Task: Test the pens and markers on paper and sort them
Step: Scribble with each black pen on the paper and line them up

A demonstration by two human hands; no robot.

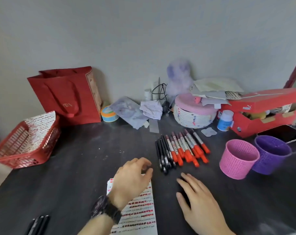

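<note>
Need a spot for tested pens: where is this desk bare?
Biggest bare stretch: between the red basket and the black pens, in front of the red paper bag. A smaller patch lies between the right hand and the pink cup. Crowded: the back edge from the tape roll to the Puma shoebox.

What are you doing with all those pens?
A person is trying out pens on a paper strip full of red marks. The left hand sits over its top end; the right hand lies flat on the table, holding nothing. Black pens and red-capped markers lie in a row beside a pink cup and a purple cup.
</note>
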